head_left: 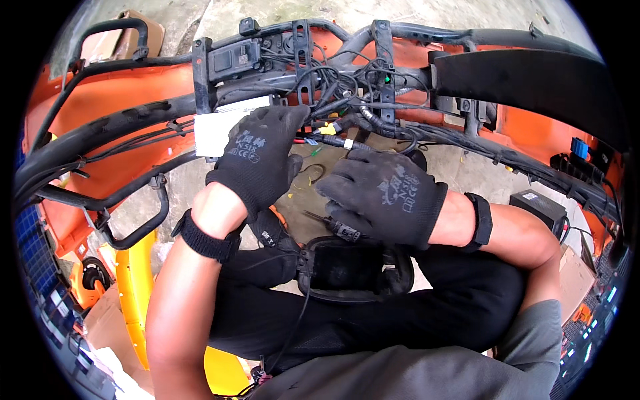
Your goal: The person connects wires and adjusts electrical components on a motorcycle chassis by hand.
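Observation:
My left hand (257,157), in a black glove, reaches into the frame next to a white box (220,132). Its fingers are bent together near thin red and blue wires (308,141); whatever lies between them is hidden. To the right, my gloved right hand (383,193) is curled with its knuckles up, just below a black cable with a white tag (348,143). Its grip is also hidden from above. Beneath its fingers shows a dark ribbed piece with a thin tip (343,230). A yellow tag or connector (327,129) sits among the wires between both hands.
A black tubular frame (113,123) with orange panels (160,93) curves across in front of me. It carries a black module (233,59) and bundled wires (343,90). An open black pouch (353,267) lies between my legs. At right stands a black box (539,208).

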